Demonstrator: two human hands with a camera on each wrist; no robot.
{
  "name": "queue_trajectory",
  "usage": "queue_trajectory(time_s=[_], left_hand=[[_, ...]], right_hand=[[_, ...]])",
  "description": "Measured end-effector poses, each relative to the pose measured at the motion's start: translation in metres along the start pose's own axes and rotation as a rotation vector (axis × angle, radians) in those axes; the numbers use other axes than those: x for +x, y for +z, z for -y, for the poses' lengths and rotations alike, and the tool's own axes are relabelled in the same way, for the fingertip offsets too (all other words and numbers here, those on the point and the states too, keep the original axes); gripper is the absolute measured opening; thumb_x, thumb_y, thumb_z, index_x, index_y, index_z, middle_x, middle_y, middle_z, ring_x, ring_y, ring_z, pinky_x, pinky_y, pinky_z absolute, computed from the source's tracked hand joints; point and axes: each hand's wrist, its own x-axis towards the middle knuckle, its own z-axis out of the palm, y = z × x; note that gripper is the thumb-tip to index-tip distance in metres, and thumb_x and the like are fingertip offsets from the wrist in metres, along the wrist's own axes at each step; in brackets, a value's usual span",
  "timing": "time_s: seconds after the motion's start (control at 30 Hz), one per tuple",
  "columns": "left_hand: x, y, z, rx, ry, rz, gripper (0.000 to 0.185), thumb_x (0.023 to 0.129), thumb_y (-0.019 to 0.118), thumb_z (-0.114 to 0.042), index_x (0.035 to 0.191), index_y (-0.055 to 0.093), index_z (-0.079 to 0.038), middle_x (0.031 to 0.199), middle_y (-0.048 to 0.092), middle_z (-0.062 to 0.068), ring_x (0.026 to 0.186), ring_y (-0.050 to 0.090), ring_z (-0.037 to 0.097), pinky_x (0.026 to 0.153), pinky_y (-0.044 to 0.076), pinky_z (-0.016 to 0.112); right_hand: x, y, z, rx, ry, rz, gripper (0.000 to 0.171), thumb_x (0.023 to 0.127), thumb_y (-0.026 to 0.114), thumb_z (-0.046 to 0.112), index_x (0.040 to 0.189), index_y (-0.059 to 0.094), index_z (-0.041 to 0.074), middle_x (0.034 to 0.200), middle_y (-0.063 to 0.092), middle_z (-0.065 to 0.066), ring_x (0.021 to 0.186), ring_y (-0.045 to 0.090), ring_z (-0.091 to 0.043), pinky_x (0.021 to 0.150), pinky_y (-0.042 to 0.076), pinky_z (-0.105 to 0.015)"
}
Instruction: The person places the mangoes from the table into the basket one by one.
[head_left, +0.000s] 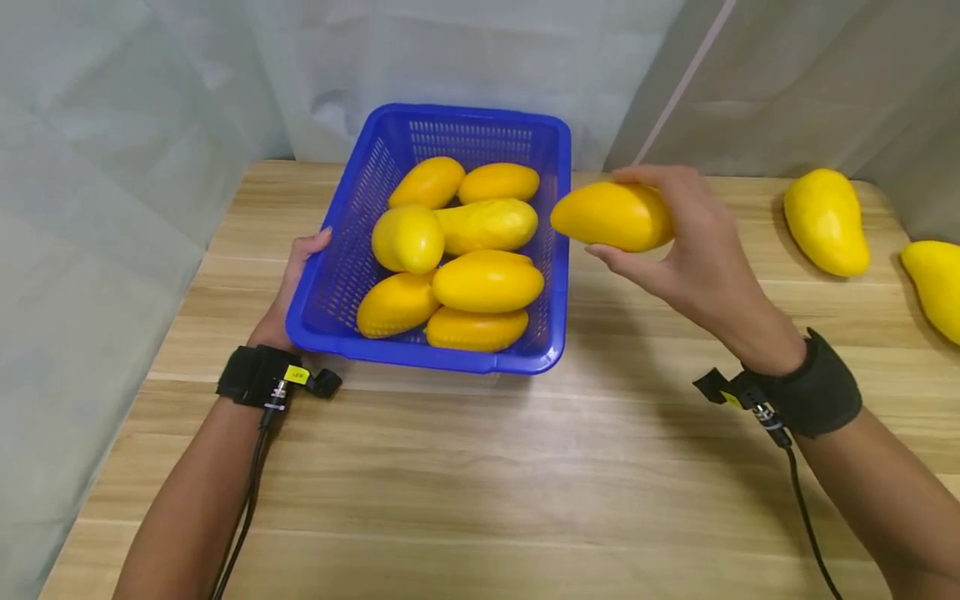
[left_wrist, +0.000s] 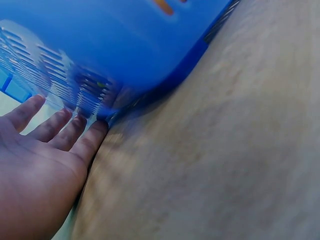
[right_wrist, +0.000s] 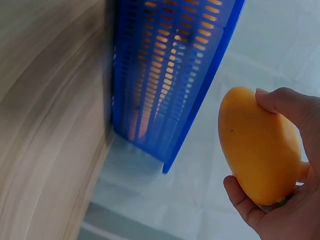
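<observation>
A blue plastic basket (head_left: pixel 428 359) with slotted walls holds several yellow mangoes (head_left: pixel 489 282), some lying on top of others. My right hand (head_left: pixel 701 250) grips another mango (head_left: pixel 611 217) between thumb and fingers, just beside the basket's right rim. In the right wrist view this mango (right_wrist: pixel 257 145) is held above the level of the tabletop, apart from the basket wall (right_wrist: pixel 165 90). At the basket's left side is my left hand (head_left: pixel 283 296). Its fairly straight fingers touch the slotted wall low down in the left wrist view, palm (left_wrist: pixel 37 180) showing.
Two loose mangoes lie at the table's right: one mango (head_left: pixel 827 222) near the back edge, another mango (head_left: pixel 937 287) cut off by the frame. Pale sheeting (head_left: pixel 480 58) hangs behind the wooden table (head_left: pixel 480 483). A cable (head_left: pixel 251 492) runs from each wrist strap.
</observation>
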Motion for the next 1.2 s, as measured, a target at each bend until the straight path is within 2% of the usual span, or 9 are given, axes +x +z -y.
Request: queue_trajectory(time_s=[0.17,0.33,0.57,0.93,1.07,1.2], left_hand=[[0.0,0.001,0.002,-0.004,-0.002,-0.006,0.06,0.104,0.034,-0.054,0.156,0.031,-0.023,0.133,0.057,0.003,0.111,0.058,0.017,0.092,0.052,0.032],[0.001,0.001,0.004,0.011,-0.011,-0.029,0.061,0.104,0.035,-0.055,0.157,0.03,-0.025,0.136,0.056,0.002,0.114,0.058,0.017,0.094,0.051,0.032],[0.007,0.005,0.008,0.045,-0.018,-0.036,0.063,0.103,0.034,-0.057,0.157,0.03,-0.026,0.139,0.053,0.002,0.116,0.056,0.017,0.096,0.05,0.032],[0.001,0.002,0.003,-0.011,-0.013,-0.013,0.06,0.104,0.034,-0.054,0.157,0.03,-0.024,0.135,0.057,0.001,0.113,0.059,0.017,0.094,0.051,0.031],[0.0,0.001,0.002,0.016,-0.031,-0.019,0.063,0.103,0.034,-0.056,0.158,0.028,-0.026,0.138,0.056,0.0,0.115,0.058,0.016,0.095,0.05,0.031],[0.0,-0.001,0.003,0.018,-0.043,-0.019,0.064,0.103,0.034,-0.057,0.159,0.027,-0.028,0.14,0.054,0.0,0.117,0.057,0.016,0.098,0.049,0.032]], right_hand=[[0.012,0.018,0.003,0.055,-0.006,-0.002,0.068,0.075,0.091,0.02,0.134,0.061,0.006,0.129,0.063,-0.01,0.111,0.055,-0.025,0.085,0.042,-0.036],[0.024,0.043,0.006,0.117,0.01,0.044,0.064,0.081,0.087,0.029,0.135,0.06,0.008,0.13,0.062,-0.005,0.107,0.054,-0.018,0.084,0.046,-0.034],[0.03,0.07,0.008,0.123,0.008,0.104,0.062,0.084,0.084,0.035,0.136,0.061,0.01,0.132,0.063,-0.006,0.118,0.054,-0.021,0.094,0.046,-0.038],[0.033,0.087,0.015,0.152,0.023,0.169,0.062,0.086,0.081,0.04,0.137,0.059,0.012,0.131,0.06,-0.006,0.113,0.054,-0.018,0.093,0.049,-0.036],[0.033,0.092,0.013,0.19,0.009,0.203,0.059,0.091,0.077,0.038,0.14,0.056,0.012,0.135,0.056,-0.006,0.117,0.052,-0.017,0.097,0.047,-0.037],[0.031,0.097,0.011,0.21,-0.036,0.224,0.049,0.098,0.069,0.033,0.139,0.057,0.011,0.137,0.055,-0.005,0.122,0.05,-0.018,0.104,0.043,-0.039]])
